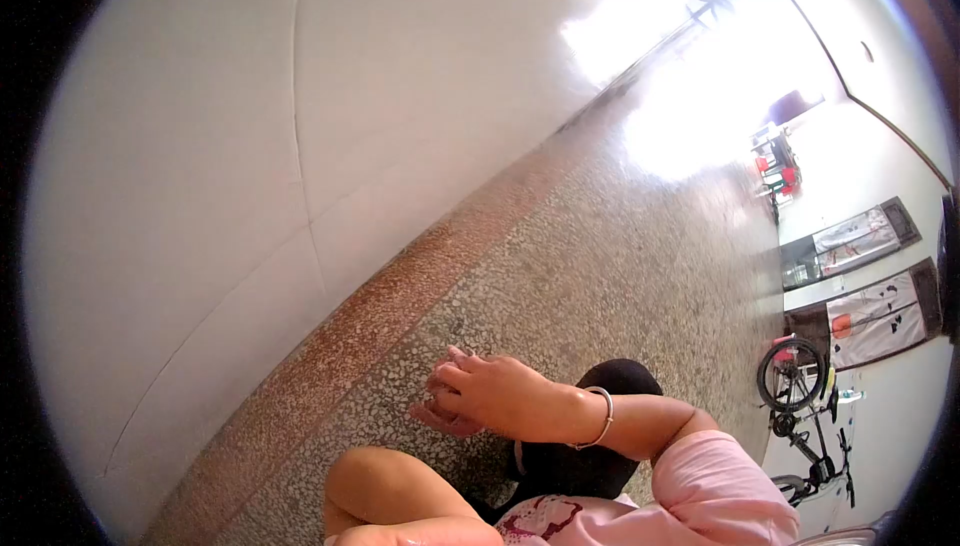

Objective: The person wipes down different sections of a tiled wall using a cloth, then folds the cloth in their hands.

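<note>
My right hand [485, 386], with a silver bangle [608, 416] round its wrist, reaches in from the lower right. Its fingers are curled and bent over what looks like my left hand [450, 420], in front of my body near the floor. Only part of the left hand shows beneath the right one, and its fingers are mostly covered. No object is visible between the two. A pink sleeve [715, 481] covers my right upper arm, and black cloth [625, 378] lies behind the forearm. A bare bent limb [375, 486] shows at the lower left.
A white wall [200, 146] with cracks rises on the left above a reddish-brown border [370, 311]. Speckled stone floor [600, 266] stretches ahead to glaring light. Along the right wall stand a bicycle [815, 441], curtained doorways [870, 321] and red items [785, 178].
</note>
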Motion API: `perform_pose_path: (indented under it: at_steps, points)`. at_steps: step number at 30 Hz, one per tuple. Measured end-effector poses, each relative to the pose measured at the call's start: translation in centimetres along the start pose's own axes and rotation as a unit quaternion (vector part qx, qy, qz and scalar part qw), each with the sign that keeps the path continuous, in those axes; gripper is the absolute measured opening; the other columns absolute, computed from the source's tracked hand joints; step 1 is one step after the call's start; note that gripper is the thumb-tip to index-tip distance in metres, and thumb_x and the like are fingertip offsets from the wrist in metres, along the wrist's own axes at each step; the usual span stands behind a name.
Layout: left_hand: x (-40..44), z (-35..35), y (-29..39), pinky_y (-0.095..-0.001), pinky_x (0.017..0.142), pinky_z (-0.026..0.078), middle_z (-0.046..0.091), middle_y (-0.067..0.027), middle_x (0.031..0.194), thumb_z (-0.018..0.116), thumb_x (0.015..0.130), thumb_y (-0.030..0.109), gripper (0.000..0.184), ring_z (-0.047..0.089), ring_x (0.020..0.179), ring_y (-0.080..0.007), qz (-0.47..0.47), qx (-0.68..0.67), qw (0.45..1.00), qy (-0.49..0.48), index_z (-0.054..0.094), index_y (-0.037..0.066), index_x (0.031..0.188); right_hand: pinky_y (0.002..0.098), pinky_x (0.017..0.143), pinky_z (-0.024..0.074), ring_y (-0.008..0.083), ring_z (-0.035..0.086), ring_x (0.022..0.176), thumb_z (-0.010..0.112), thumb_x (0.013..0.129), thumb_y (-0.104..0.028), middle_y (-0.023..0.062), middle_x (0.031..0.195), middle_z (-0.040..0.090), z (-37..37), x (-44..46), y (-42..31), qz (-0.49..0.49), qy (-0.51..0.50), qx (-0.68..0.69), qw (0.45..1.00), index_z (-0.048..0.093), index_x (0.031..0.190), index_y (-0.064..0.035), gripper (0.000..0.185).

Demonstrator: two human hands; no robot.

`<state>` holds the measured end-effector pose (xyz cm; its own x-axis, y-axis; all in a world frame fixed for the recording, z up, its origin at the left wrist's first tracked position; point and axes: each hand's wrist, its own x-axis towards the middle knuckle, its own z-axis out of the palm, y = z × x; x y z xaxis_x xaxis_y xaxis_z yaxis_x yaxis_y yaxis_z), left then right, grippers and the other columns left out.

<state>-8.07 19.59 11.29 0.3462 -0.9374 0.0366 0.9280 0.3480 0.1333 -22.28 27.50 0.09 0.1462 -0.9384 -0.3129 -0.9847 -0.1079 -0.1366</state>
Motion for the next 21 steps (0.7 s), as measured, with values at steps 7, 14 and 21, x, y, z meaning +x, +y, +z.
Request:
perform_pose_path:
  at_steps: [7, 14, 21]
  points:
    - [0.6, -0.8, 0.3, -0.0151, 0.045, 0.03, 0.05, 0.0082, 0.073, 0.052, 0.074, 0.014, 0.006, 0.041, 0.049, -0.0005, 0.024, 0.056, 0.998, -0.024, 0.048, 0.011, 0.072, 0.0353, 0.077, 0.0543, 0.025, 0.061, 0.097, 0.061, 0.081, -0.024, 0.0082, 0.102, 0.058, -0.7, 0.5, -0.4, -0.007, 0.008, 0.04, 0.999, 0.064, 0.093, -0.0081, 0.02]
    - [0.8, -1.3, 0.2, -0.0165, 0.044, 0.03, 0.048, 0.008, 0.072, 0.056, 0.074, 0.012, 0.012, 0.042, 0.053, -0.0019, 0.028, -0.029, 0.999, -0.012, 0.045, 0.012, 0.069, 0.0348, 0.081, 0.0533, 0.0288, 0.058, 0.103, 0.06, 0.082, -0.025, 0.0085, 0.106, 0.056, -0.2, -0.2, -0.1, -0.003, 0.004, 0.025, 1.0, 0.063, 0.101, -0.0102, 0.024]
    - [1.1, -1.3, 0.0, -0.0171, 0.048, 0.032, 0.047, 0.0076, 0.073, 0.057, 0.079, 0.011, 0.014, 0.045, 0.061, -0.0025, 0.003, 0.058, 0.987, -0.149, 0.046, 0.012, 0.069, 0.0344, 0.081, 0.0528, 0.0281, 0.058, 0.104, 0.058, 0.085, -0.028, 0.0083, 0.104, 0.056, -2.4, -0.1, -0.3, -0.013, -0.032, 0.023, 0.999, 0.063, 0.104, -0.014, 0.024]
